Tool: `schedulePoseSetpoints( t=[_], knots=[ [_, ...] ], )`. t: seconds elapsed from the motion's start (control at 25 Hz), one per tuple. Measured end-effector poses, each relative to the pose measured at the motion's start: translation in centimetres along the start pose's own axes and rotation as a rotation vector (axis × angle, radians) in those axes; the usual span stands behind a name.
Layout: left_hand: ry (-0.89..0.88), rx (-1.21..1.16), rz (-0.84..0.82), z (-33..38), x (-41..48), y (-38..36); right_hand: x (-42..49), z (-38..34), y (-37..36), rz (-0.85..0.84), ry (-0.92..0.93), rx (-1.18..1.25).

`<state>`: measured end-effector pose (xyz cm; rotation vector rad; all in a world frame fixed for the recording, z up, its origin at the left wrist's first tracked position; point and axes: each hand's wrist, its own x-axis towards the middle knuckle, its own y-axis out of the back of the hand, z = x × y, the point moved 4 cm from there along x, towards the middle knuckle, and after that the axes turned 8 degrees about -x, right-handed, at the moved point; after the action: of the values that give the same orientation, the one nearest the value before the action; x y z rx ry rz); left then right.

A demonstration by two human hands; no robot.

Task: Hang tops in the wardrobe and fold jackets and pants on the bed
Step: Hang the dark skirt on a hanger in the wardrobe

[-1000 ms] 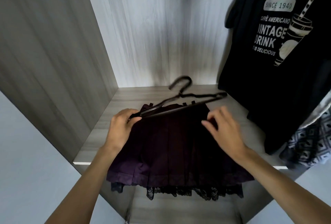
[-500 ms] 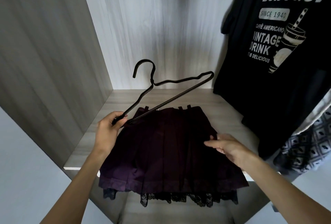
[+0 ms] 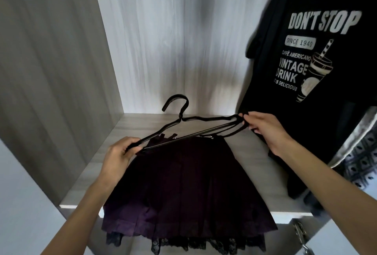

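Note:
A dark purple pleated garment (image 3: 183, 189) with a black lace hem lies flat on the wardrobe shelf (image 3: 255, 152), its hem hanging over the front edge. A black wire hanger (image 3: 183, 122) is held tilted just above the garment's top edge. My left hand (image 3: 120, 152) grips the hanger's left end. My right hand (image 3: 263, 125) pinches the hanger's right end together with a thin black strap of the garment.
A black printed T-shirt (image 3: 312, 71) hangs at the right, close to my right hand, with a patterned black-and-white garment (image 3: 359, 161) beside it. The wardrobe's side wall (image 3: 51, 71) is at the left, its pale back panel (image 3: 173, 40) behind.
My right hand left the garment's middle and moved up and right to the hanger's right end. The hanger dropped lower and flatter, with the left hand still on it.

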<state>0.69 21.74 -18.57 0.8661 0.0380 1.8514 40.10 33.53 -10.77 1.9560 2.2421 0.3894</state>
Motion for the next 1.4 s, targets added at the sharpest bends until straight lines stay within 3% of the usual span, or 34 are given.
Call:
schedulePoseSetpoints(
  t=[0.16,0.28,0.6,0.76,0.92,0.96,1.12,1.24,1.4],
  knots=[
    [-0.013,-0.018,-0.032,0.4,0.4,0.4,0.4,-1.1,-1.4,0.011,0.127,-0.137],
    [-0.002,-0.012,0.0,-0.1,0.5,1.3,1.5,-0.1,0.1,0.191,-0.007,0.044],
    [-0.001,0.04,0.017,-0.6,0.5,1.9,2.3,0.7,0.3,0.229,-0.107,0.19],
    [-0.006,0.025,-0.002,0.6,0.8,1.3,1.6,-0.5,-1.5,-0.014,0.087,-0.188],
    [-0.007,0.003,0.024,1.7,1.7,1.3,1.4,-1.4,-1.1,0.278,0.429,-0.803],
    [-0.006,0.007,0.03,1.9,1.9,1.5,1.5,-1.6,-1.0,0.271,0.511,-0.881],
    [-0.022,0.03,0.041,3.2,3.9,2.2,2.8,-2.6,-1.8,0.002,0.631,-0.945],
    [-0.128,0.156,0.082,5.2,7.1,3.6,4.1,-5.0,-1.9,0.05,0.641,-0.892],
    [-0.401,0.423,0.207,9.8,12.2,6.3,4.6,-9.5,-1.1,0.146,0.686,-0.94]
  ],
)
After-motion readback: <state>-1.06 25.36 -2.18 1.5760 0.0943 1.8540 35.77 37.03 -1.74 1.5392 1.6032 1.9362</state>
